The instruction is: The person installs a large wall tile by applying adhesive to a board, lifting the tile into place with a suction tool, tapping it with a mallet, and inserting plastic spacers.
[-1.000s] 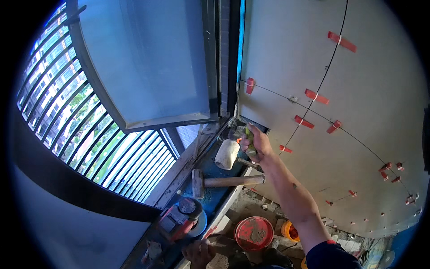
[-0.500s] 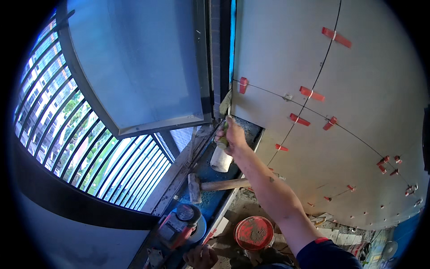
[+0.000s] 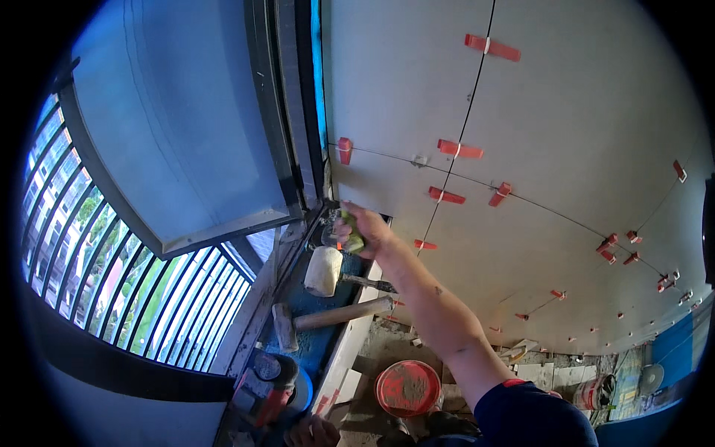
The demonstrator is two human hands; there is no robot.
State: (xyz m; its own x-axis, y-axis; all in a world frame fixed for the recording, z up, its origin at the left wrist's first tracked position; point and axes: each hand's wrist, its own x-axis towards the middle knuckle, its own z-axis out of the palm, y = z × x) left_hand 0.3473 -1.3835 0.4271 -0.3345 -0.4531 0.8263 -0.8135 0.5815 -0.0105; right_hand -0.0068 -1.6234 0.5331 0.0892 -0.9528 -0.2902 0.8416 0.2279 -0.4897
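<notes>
My right hand (image 3: 365, 229) is closed around the yellow-green handle of a trowel (image 3: 353, 238), at the corner where the window ledge meets the tiled wall. The trowel's blade is dark and partly hidden beyond my fingers. Just below it on the ledge lies a mallet (image 3: 323, 272) with a thick white head. Nearer to me is a hammer (image 3: 284, 328) with a wooden handle. Low in the picture, my left hand (image 3: 313, 432) shows curled fingers by the ledge's near end; what they hold is hidden.
Large grey tiles (image 3: 551, 149) on the right carry red wedges (image 3: 460, 149) along their joints. A power tool (image 3: 267, 387) sits on the ledge. Below stands a red bucket (image 3: 381, 376) with mortar. An open window sash (image 3: 186, 134) hangs at left, before a barred window.
My right hand has drawn the trowel down and toward me, away from the strip beside the wall's edge. The view has shifted right, so more of the mallet shows.
</notes>
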